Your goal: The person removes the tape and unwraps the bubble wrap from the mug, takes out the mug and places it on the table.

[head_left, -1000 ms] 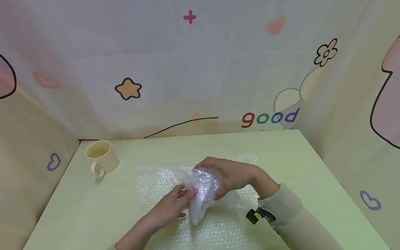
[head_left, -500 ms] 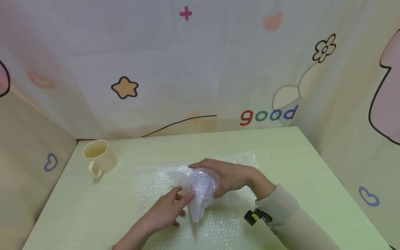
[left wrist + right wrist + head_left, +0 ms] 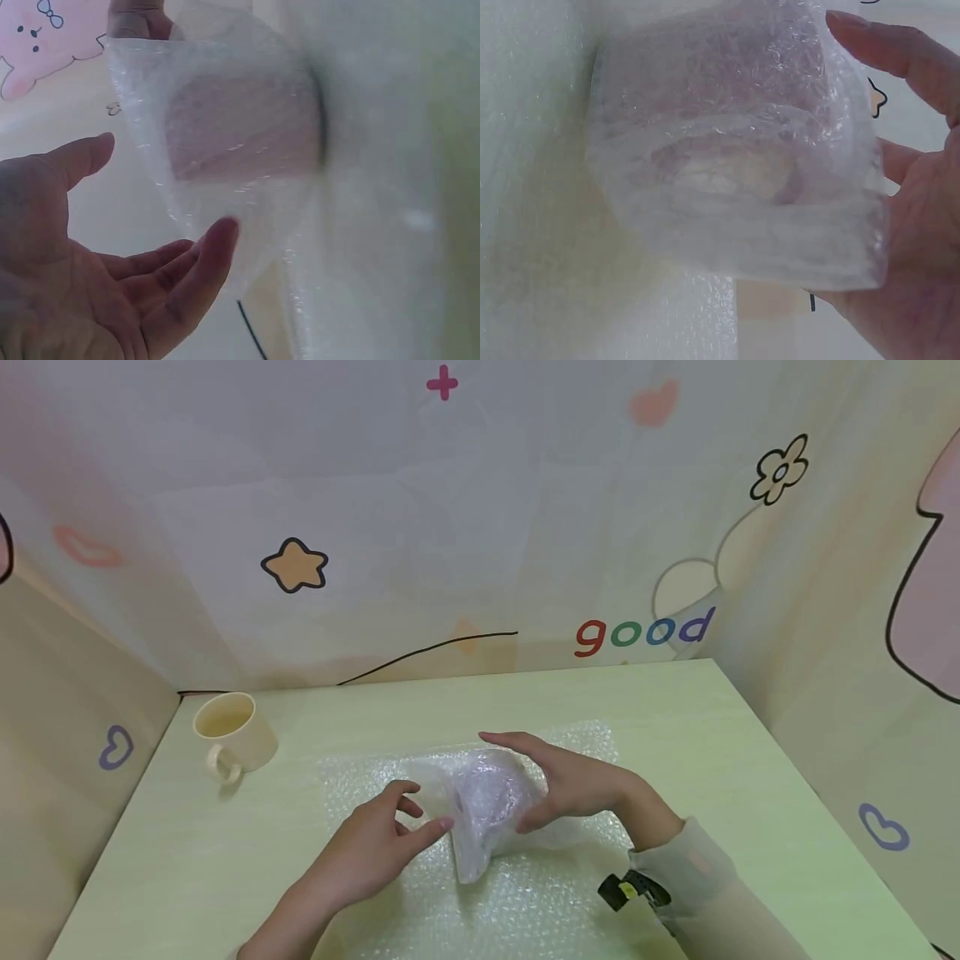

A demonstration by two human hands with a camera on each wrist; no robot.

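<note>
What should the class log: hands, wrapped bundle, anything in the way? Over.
Left hand left of wrapped bundle, right hand right of it, both with thumb and forefinger apart. Bundle on bubble-wrap sheet. Cream mug far left, not in the way.

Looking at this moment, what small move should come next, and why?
Probably the left hand should fold in the flap jutting from the wrapped bundle: it sticks out on that hand's side, while the right hand is open at the other side, placed to steady the bundle on the bubble wrap sheet.
</note>
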